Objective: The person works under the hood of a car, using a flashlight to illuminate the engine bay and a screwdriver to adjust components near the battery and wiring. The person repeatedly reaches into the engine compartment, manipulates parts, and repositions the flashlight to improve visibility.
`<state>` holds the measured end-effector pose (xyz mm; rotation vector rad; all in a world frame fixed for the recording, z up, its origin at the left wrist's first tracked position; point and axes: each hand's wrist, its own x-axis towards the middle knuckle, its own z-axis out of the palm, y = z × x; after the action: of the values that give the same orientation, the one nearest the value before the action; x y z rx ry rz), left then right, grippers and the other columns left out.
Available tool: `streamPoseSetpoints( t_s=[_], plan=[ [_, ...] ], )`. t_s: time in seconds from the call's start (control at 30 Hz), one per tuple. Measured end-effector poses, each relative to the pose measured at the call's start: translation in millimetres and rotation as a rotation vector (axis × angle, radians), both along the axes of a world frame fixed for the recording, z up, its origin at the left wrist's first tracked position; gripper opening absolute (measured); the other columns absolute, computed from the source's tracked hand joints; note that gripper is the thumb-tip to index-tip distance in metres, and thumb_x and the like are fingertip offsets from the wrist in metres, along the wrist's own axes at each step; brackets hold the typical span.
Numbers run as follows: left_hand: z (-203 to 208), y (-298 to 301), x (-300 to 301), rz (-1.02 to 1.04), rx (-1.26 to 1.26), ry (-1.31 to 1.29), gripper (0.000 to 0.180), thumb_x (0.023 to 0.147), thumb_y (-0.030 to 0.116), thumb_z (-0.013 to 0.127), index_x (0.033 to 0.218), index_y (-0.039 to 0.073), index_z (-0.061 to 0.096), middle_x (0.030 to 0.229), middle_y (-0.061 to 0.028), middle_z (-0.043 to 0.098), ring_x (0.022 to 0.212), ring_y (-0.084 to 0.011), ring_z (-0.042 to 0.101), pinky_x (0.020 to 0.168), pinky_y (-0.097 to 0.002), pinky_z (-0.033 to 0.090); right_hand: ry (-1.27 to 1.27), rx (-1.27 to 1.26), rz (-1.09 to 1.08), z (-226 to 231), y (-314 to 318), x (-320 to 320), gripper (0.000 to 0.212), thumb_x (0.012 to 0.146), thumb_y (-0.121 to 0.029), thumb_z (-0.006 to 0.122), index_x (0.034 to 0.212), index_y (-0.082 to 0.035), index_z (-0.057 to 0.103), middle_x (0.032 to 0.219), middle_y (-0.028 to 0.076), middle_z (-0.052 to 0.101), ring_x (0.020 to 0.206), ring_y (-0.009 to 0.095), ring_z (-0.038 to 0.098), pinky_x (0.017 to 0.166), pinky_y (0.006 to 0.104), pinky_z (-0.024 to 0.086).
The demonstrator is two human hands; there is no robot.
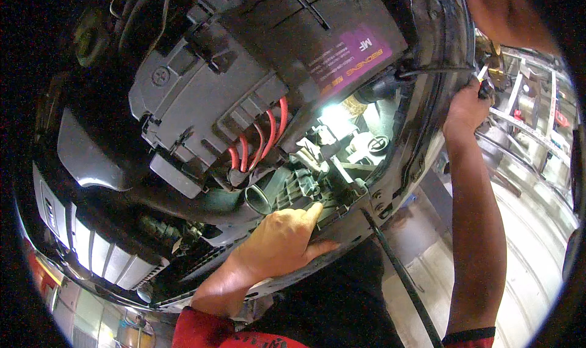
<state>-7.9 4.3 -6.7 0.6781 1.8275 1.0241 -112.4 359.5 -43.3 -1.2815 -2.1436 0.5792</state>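
My left hand (278, 241) rests at the front edge of the engine bay, just below a round black duct opening (257, 199). Its thumb stands apart from the index finger, which points into the bay; the other fingers are partly hidden. Beyond the fingertips, a bright light falls on metal parts and a round cap (370, 143) with a symbol. My right arm reaches up along the car's right side. The right hand (469, 111) is closed at the body edge, around a small dark object (486, 90) I cannot make out.
A black fuse box cover (201, 104) with red cables (267, 137) sits beside a battery (378, 18) with a purple label. A thin black rod (403, 275) slants up to the front edge. Another person's arm (513, 12) shows at upper right, near metal racks (528, 98).
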Motion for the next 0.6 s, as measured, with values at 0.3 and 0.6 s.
streamPoseSetpoints(
  t_s=[0.3, 0.6],
  plan=[
    [3, 0, 0, 0.024, 0.01, 0.012, 0.06, 0.085, 0.042, 0.069, 0.113, -0.009, 0.053, 0.082, -0.0236, 0.064, 0.08, -0.0376, 0.066, 0.072, -0.044, 0.053, -0.02, 0.06, -0.031, -8, 11, 0, 0.045, 0.088, -0.034, 0.061, 0.1, 0.009, 0.064, 0.1, 0.026, 0.069, 0.095, 0.041, 0.065, 0.087, 0.045, 0.048],
    [2, 0, 1, 0.008, 0.005, 0.013, 0.059, 0.085, 0.042, 0.068, 0.112, -0.009, 0.053, 0.083, -0.0239, 0.065, 0.082, -0.0381, 0.066, 0.072, -0.0444, 0.053, -0.022, 0.044, -0.095, -4, 4, -2, 0.045, 0.089, -0.033, 0.059, 0.102, 0.01, 0.062, 0.1, 0.026, 0.068, 0.097, 0.041, 0.065, 0.088, 0.0455, 0.047]
  ],
)
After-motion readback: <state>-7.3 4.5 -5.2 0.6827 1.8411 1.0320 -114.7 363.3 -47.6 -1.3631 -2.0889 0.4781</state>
